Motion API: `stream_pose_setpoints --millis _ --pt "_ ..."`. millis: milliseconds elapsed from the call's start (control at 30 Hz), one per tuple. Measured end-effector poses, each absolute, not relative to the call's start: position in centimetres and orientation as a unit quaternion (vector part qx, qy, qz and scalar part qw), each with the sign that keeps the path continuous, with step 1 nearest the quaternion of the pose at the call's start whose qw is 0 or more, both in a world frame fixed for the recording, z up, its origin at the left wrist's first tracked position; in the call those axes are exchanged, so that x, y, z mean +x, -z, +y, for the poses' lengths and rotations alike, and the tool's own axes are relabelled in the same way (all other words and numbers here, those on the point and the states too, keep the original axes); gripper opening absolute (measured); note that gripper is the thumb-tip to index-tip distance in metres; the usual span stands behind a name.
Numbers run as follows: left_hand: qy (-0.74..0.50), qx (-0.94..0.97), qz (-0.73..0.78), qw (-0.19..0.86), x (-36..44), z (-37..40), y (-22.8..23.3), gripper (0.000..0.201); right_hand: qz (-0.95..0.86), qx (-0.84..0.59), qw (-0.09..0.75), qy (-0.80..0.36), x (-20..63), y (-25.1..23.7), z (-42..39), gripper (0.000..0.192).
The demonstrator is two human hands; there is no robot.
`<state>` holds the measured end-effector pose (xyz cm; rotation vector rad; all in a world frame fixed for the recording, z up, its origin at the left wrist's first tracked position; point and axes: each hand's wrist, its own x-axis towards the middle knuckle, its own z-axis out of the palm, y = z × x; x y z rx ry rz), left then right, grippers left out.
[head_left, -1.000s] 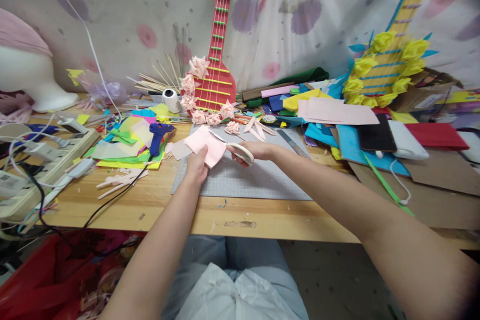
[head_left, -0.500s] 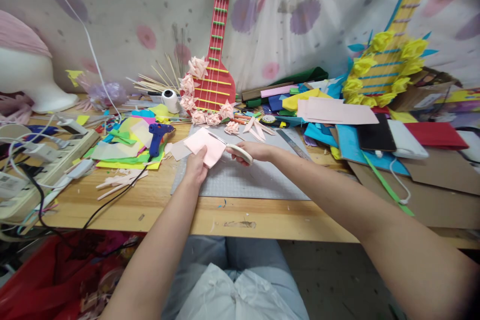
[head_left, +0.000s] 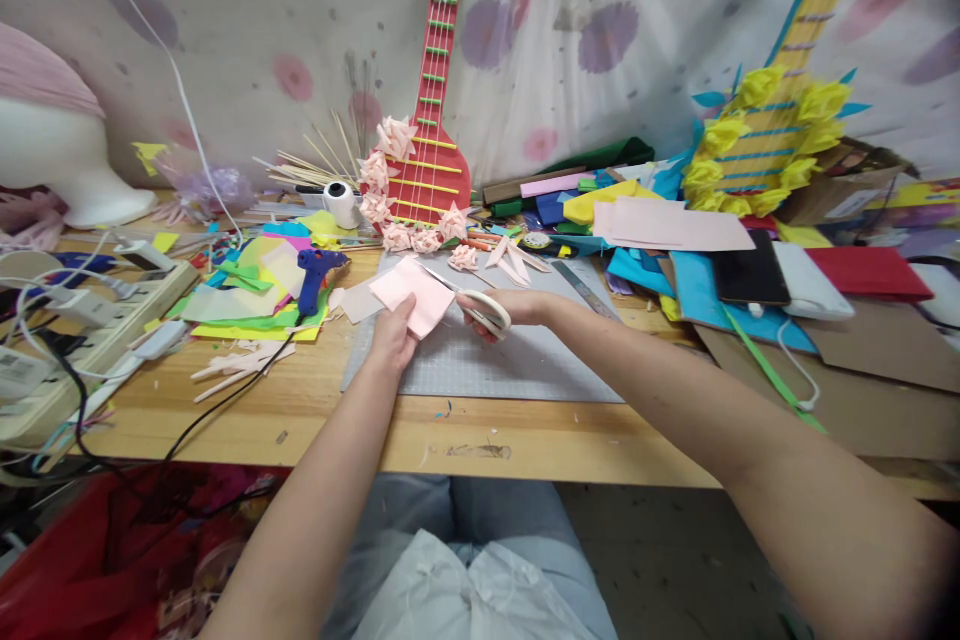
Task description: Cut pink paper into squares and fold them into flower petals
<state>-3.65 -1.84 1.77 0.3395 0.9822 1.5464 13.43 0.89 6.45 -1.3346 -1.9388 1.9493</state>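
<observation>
My left hand [head_left: 391, 335] pinches the near corner of a pink paper sheet [head_left: 414, 288], holding it up just above the grey cutting mat [head_left: 517, 360] at the middle of the wooden table [head_left: 315, 420]. My right hand [head_left: 517, 308] is closed through the white handles of one pair of scissors [head_left: 471, 298], whose blades point left and meet the sheet's right edge. Over the last second almost nothing has shifted: the sheet stays where it was and the scissor handles sit slightly lower in my hand, so I judge the cut to be only just under way.

I count one pink sheet in hand, one pair of scissors and one mat. One blue glue gun [head_left: 311, 275] lies to the left on loose coloured paper. Two paper guitars stand against the far wall: a red guitar [head_left: 429, 120] edged with pink paper flowers, and a yellow guitar [head_left: 780, 110] at far right.
</observation>
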Motion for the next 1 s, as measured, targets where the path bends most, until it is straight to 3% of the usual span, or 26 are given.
stream_pose_setpoints --millis 400,1000 --pt "-0.653 0.172 0.412 0.612 -3.1 -2.1 -1.5 0.027 -0.612 -0.422 0.037 -0.668 13.3 -5.8 2.1 0.059" --pt "-0.664 0.215 0.405 0.59 -3.1 -2.2 -1.1 0.029 -0.614 -0.395 0.11 -0.674 12.2 -5.0 2.6 0.054"
